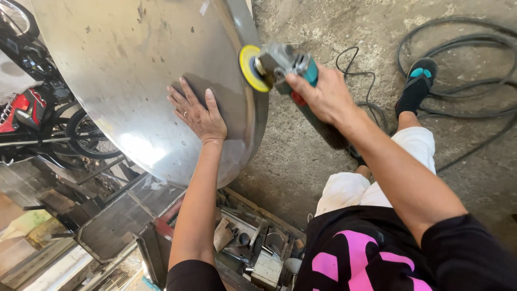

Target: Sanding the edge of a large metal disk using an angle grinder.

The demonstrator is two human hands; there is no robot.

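My left hand [197, 111] lies flat, fingers spread, pressed against the face of the big round steel sheet [134, 70] that stands tilted beside me. My right hand [322, 92] is clenched around the body of the angle grinder [293, 81], whose yellow disc [250, 68] sits at the sheet's rim, close above my left fingertips. That closeness worries me: if the disc catches on the edge and kicks, it could jump toward my open palm. The black cable [458, 70] loops on the concrete floor [301, 156] near my sandalled foot [417, 86], so I could snag it.
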